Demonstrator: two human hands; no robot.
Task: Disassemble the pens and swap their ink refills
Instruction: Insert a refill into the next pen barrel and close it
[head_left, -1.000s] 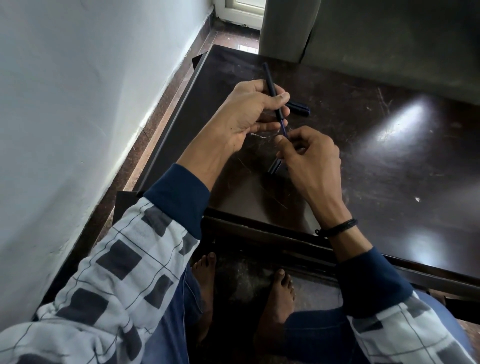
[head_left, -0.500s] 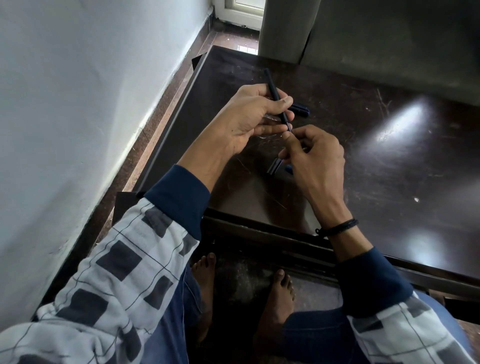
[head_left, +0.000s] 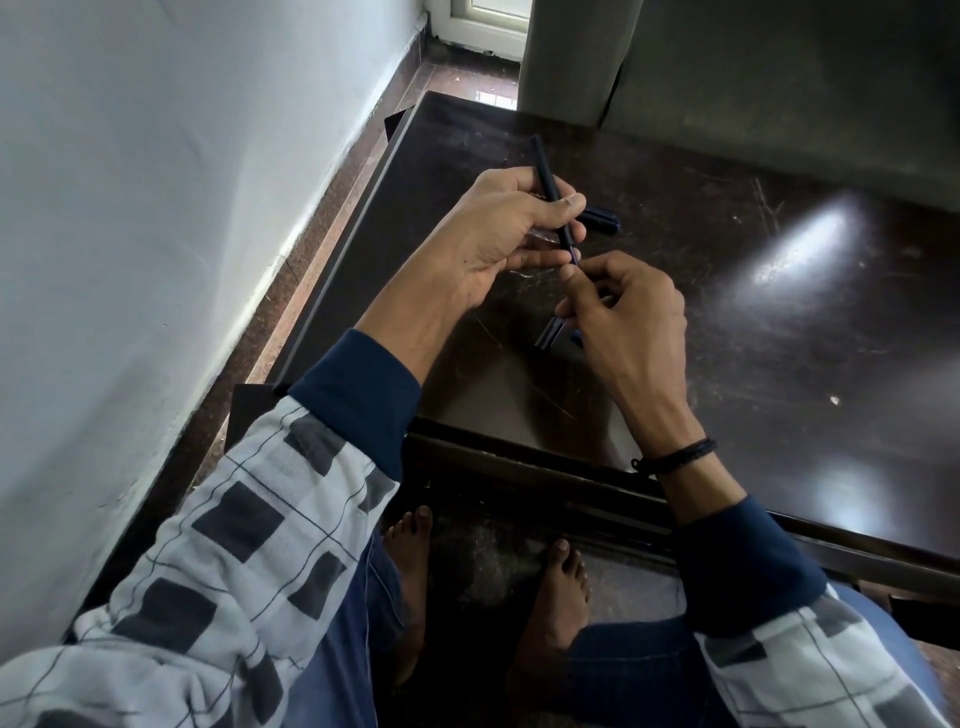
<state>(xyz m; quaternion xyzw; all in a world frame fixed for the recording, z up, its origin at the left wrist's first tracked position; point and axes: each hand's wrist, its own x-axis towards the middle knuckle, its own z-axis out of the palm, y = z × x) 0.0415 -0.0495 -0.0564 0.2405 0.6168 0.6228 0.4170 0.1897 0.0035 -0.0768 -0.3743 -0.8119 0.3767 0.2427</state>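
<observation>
My left hand (head_left: 498, 234) grips a slim dark pen barrel (head_left: 545, 176) that points up and away over the dark table (head_left: 779, 322). My right hand (head_left: 623, 312) pinches the thin refill (head_left: 574, 257) sticking out of the barrel's lower end. The refill's tip is hidden by my fingers. A dark pen part (head_left: 601, 219) lies on the table just behind my left thumb. Another dark ridged piece (head_left: 550, 332) shows under my right hand; whether the hand holds it or it lies on the table is unclear.
A white wall (head_left: 156, 208) runs close along the left of the table. A grey curtain (head_left: 576, 57) hangs at the table's far edge. My bare feet (head_left: 556, 597) rest on the floor under the near edge. Glare marks the table's right side.
The barrel has tilted a little and shifted right. My right hand's fingertips have moved up close to the barrel's lower end, so less refill shows between the hands.
</observation>
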